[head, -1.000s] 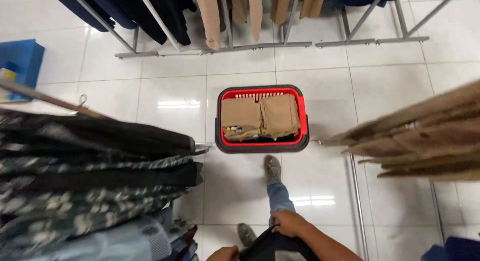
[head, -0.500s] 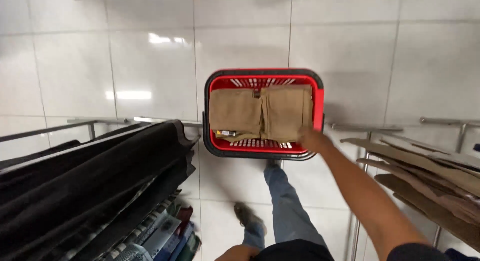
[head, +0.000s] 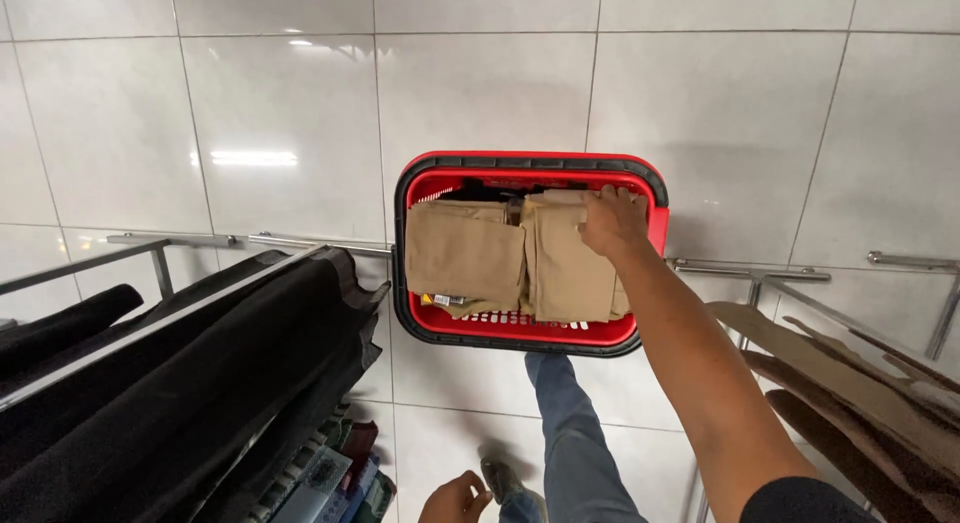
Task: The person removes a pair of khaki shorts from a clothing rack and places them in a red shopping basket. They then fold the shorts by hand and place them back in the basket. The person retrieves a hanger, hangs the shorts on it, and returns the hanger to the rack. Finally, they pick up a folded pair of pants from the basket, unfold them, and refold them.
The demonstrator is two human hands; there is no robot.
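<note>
A red plastic basket (head: 652, 201) with a black rim sits on the white tiled floor (head: 250, 103), roughly in the middle of the view, and holds folded tan garments in two stacks side by side. The left stack (head: 462, 255) lies flat with a small tag showing at its lower edge; the right stack (head: 563, 268) lies just beside it, touching it along the centre line. The person's right hand (head: 613, 221) reaches down into the basket at its upper right corner, fingers curled over the top edge of the right stack; whether they actually pinch the cloth or merely rest on it cannot be told from here. The right forearm runs back from the basket toward the lower right of the view. The left hand (head: 455, 498) is low at the bottom edge, loosely curled, holding nothing, well apart from the basket. A leg in blue jeans (head: 575, 443) and a grey shoe (head: 503, 480) stand on the floor just below the basket. To the left, black garments (head: 200, 383) hang over a metal rail (head: 150, 328), with patterned folded items (head: 335, 478) beneath them. To the right, brown and tan garments (head: 850, 383) hang from another chrome rail (head: 750, 273).
</note>
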